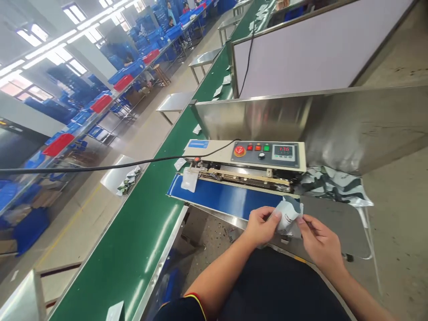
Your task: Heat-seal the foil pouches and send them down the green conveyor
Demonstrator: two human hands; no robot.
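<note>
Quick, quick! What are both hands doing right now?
Left hand: closed, holding a small, soft white pouch with a dark grey patterned end by its left side.
Right hand: closed, pinching that pouch's right edge.

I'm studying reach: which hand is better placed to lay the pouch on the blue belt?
Probably the left hand: it's nearer the blue belt. Both hold the pouch, but the right hand is farther off.

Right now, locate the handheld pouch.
Head view, right of centre: the pouch is held between the left hand and right hand, near the blue belt.
</note>
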